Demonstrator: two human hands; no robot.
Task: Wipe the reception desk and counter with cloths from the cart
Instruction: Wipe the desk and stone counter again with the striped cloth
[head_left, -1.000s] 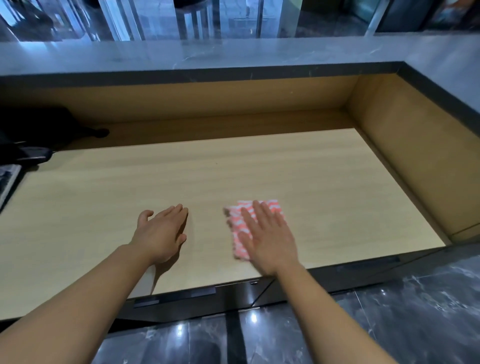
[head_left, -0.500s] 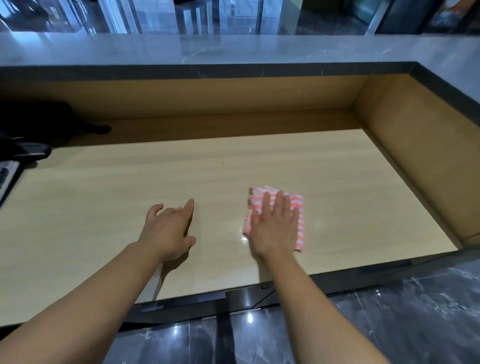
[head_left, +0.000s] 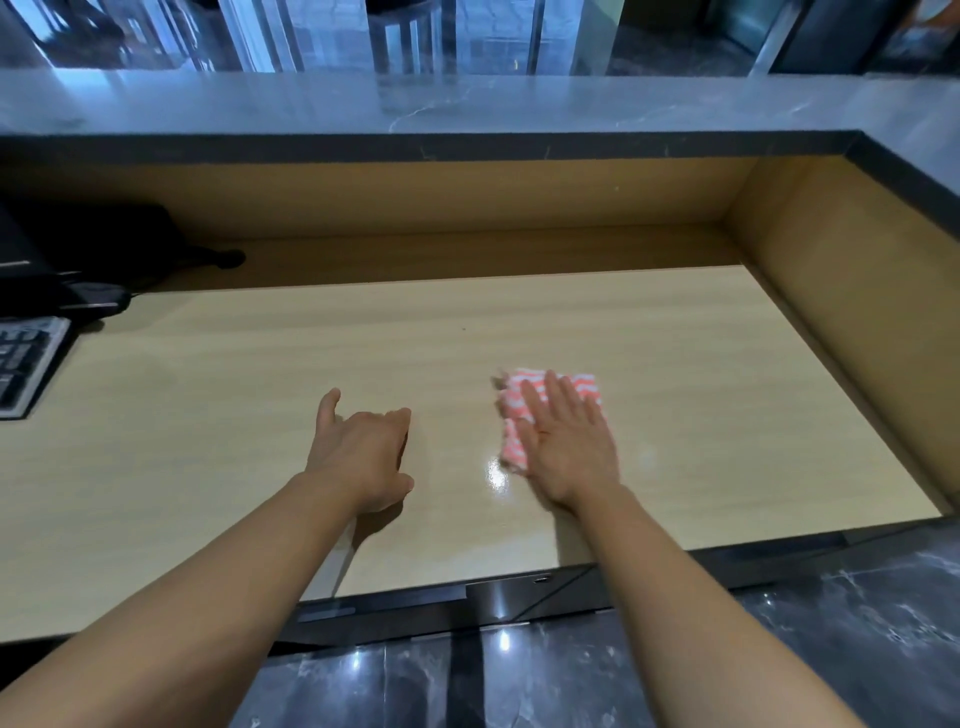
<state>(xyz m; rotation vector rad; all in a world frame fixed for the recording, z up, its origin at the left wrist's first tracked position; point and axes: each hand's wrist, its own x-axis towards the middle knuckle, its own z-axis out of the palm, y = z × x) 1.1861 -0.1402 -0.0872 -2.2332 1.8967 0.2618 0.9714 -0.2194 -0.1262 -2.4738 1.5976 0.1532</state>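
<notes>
A folded pink-and-white striped cloth (head_left: 524, 405) lies on the light wooden desk top (head_left: 675, 364), right of centre. My right hand (head_left: 569, 447) presses flat on it with straight fingers and covers most of the cloth. My left hand (head_left: 363, 452) rests on the bare desk to the left of the cloth, fingers loosely bent, holding nothing. Above and behind the desk runs the grey stone counter (head_left: 467, 109), which turns down the right side.
A keyboard (head_left: 26, 364) and black devices (head_left: 78, 249) with cables sit at the far left of the desk. Wooden walls enclose the desk at the back and right. A glossy dark marble floor (head_left: 779, 649) lies below the front edge.
My right hand slid the cloth to the right and farther from me across the desk. My left hand stayed roughly in place, its fingers curling a little.
</notes>
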